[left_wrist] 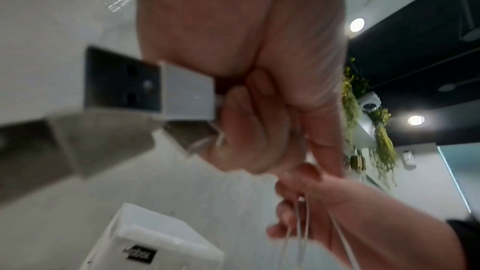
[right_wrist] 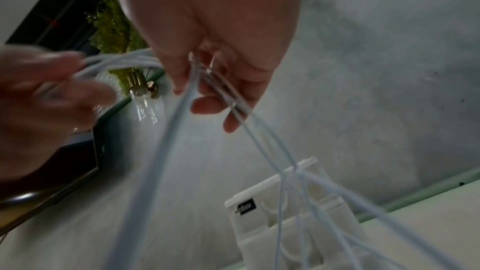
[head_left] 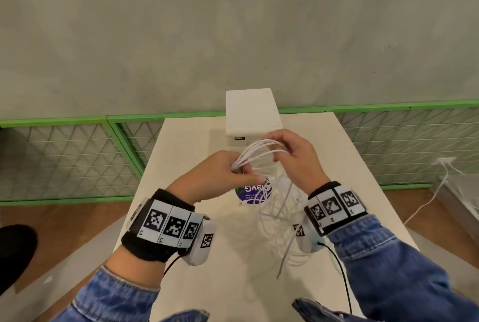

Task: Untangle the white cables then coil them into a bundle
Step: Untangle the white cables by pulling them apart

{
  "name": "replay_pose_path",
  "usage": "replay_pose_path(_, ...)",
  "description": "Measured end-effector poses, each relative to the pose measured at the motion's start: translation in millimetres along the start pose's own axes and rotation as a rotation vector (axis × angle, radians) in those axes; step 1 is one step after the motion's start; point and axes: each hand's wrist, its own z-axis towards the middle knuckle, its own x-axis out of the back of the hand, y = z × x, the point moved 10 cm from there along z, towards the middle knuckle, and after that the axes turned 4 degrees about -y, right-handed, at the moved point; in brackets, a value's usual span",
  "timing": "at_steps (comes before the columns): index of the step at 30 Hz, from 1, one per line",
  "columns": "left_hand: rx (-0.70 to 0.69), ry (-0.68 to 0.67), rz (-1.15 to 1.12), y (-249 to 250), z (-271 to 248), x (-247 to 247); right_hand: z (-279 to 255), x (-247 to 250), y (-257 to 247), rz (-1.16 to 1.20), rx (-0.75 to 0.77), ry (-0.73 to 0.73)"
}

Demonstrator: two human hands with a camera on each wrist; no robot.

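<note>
The cables [head_left: 261, 149] are seen as white, and the box [head_left: 250, 114] behind them as white with a small black label. The bench [head_left: 233, 269] is shown in pale cream, with a purple, green and white round sticker [head_left: 247, 194]. Black wristbands [head_left: 145, 244] carry black-and-white square-patterned markers [head_left: 333, 205]. Sleeves [head_left: 401, 264] are rendered in blue denim. Green framing is seen on the diamond-patterned mesh fence [head_left: 64, 155], below a grey wall [head_left: 233, 23].

Two hands [head_left: 220, 174]; one white box [head_left: 250, 114]; one table [head_left: 207, 282].
</note>
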Motion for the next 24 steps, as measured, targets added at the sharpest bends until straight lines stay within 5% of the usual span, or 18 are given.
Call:
replay_pose_path(2, -0.024, -0.159, -0.114, 4, -7, -20, 3, 0, -4, -0.046, 0.033, -0.005)
replay_pose_path(5, -0.161, -0.241, -0.721, 32, -9, -23, -7, -29, 21, -0.215, -0.113, -0.156)
replay_pose_path(10, -0.323, 0.041, -1.281, 42, 3, 27, -37, -66, 49, -0.325, -0.132, -0.279)
replay_pose_path(15, -0.423, 0.339, -1.427, 12, 8, 62, -52, -68, 60, -0.378, -0.113, -0.327)
replay_pose_path(18, -0.404, 0.580, -1.309, -14, 10, 72, -58, -77, 65, -0.362, -0.137, -0.413)
replay_pose_path(21, -0.423, 0.749, -0.755, -13, 4, 80, -60, -90, 55, -0.376, -0.067, -0.477)
replay_pose_path(24, -0.319, 0.516, 0.104, 6, 25, 44, -59, -90, 44, -0.338, -0.077, -0.496)
